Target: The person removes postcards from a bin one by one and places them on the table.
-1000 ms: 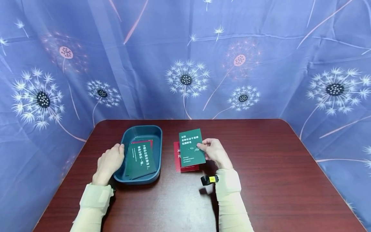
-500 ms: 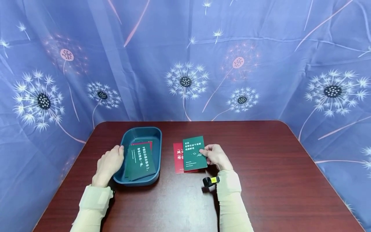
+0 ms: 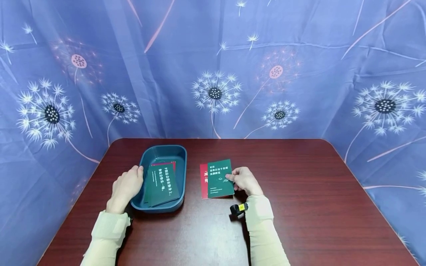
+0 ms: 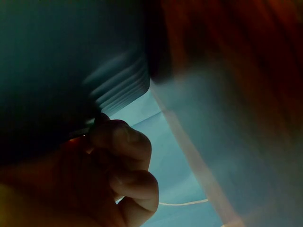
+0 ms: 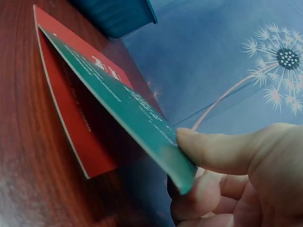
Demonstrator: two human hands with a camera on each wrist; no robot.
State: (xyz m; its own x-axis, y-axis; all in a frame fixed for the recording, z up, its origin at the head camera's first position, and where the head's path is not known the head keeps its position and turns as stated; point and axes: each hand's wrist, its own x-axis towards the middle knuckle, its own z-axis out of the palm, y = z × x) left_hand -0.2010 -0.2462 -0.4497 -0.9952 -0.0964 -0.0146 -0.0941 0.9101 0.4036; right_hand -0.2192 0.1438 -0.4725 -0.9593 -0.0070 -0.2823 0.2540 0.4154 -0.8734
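Note:
My right hand (image 3: 247, 181) pinches the right edge of a green card (image 3: 219, 184) with white print, thumb on top and fingers beneath. The green card (image 5: 118, 109) slants over a red card (image 3: 204, 183) on the table; its far end lies close against the red one, while its near edge is raised. Most of the red card is covered in the head view. My left hand (image 3: 127, 188) grips the left rim of a blue plastic tray (image 3: 183, 162). In the dark left wrist view, its curled fingers (image 4: 128, 144) are at the tray's edge.
Inside the tray lie several cards, with a green card (image 3: 163, 184) on top and a red card (image 3: 174, 165) peeking out behind it. The brown table (image 3: 299, 207) ends at a blue dandelion curtain (image 3: 173, 74). A black wrist camera (image 3: 237, 210) hangs beside the right sleeve.
The green card in my right hand has come down lower over the red card, going slightly right and then back left. My left hand keeps its place on the tray.

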